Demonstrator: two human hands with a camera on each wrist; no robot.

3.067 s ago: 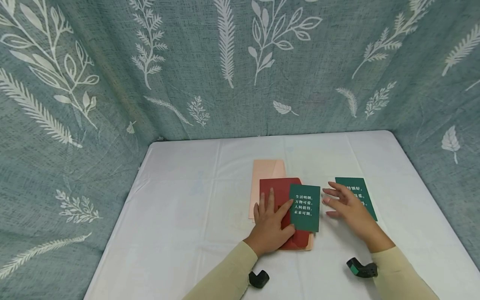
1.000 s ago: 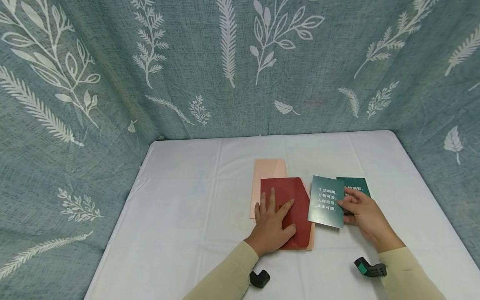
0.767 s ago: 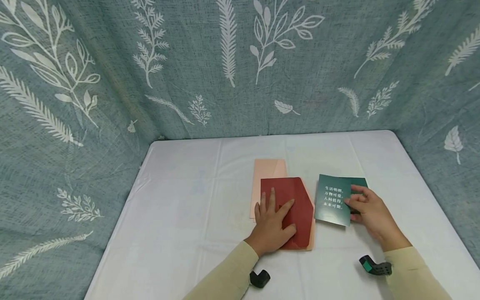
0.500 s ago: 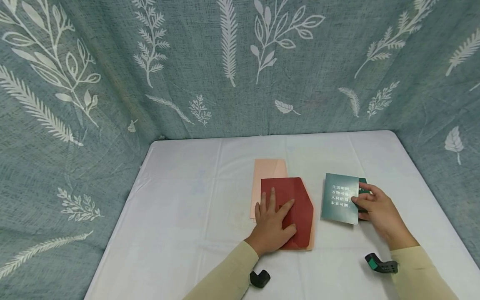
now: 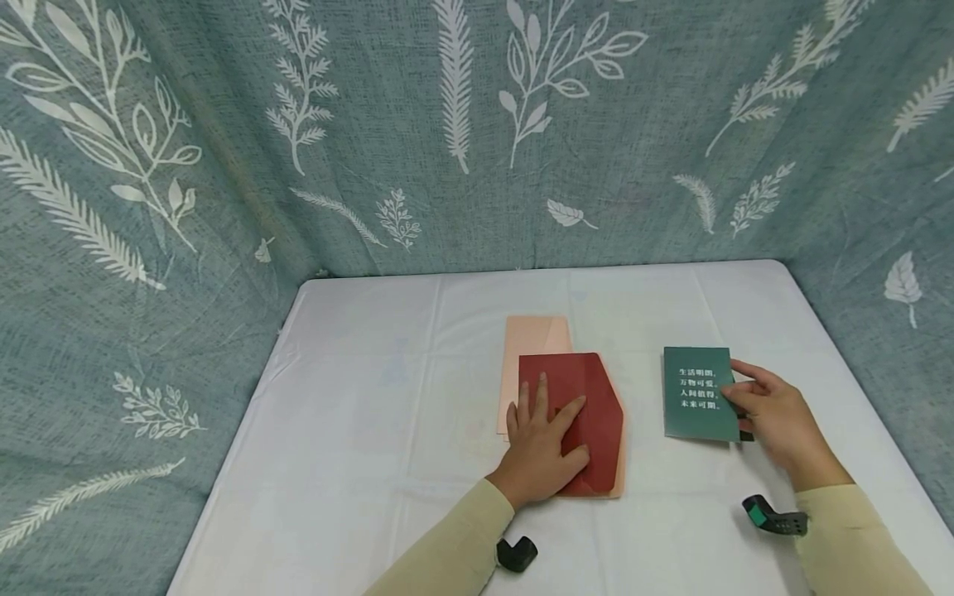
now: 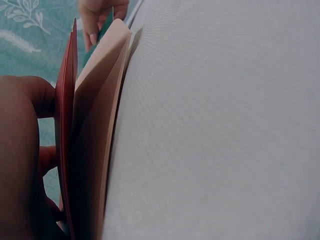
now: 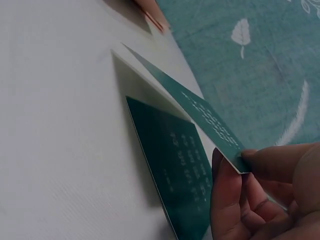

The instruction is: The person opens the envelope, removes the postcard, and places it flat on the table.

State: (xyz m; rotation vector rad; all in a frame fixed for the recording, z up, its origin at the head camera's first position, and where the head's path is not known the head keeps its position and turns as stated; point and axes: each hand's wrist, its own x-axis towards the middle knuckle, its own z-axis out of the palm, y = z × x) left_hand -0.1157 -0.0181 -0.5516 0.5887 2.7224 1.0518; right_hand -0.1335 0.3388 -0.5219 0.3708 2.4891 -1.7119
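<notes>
My right hand (image 5: 778,418) pinches a green card (image 5: 699,393) with white printed characters by its right edge, thumb on top. In the right wrist view, a second green card (image 7: 167,165) lies on the table below the raised one; in the head view it is almost wholly covered. My left hand (image 5: 538,451) rests with spread, straight fingers on a red envelope (image 5: 599,389). Under that lie pink envelopes (image 5: 535,333), sticking out at the back and at the right edge. Seen from the left wrist, the red envelope (image 6: 65,130) stands a little off the pink ones (image 6: 107,135).
A white cloth (image 5: 373,397) covers the table. Green-blue curtains with white leaf prints (image 5: 387,141) hang at the back and both sides. A black wrist device (image 5: 516,555) sits at the left wrist, another (image 5: 775,517) at the right.
My right hand has taken the green card off the red envelope and carried it right, over the second green card. My left hand has stayed in place on the red envelope.
</notes>
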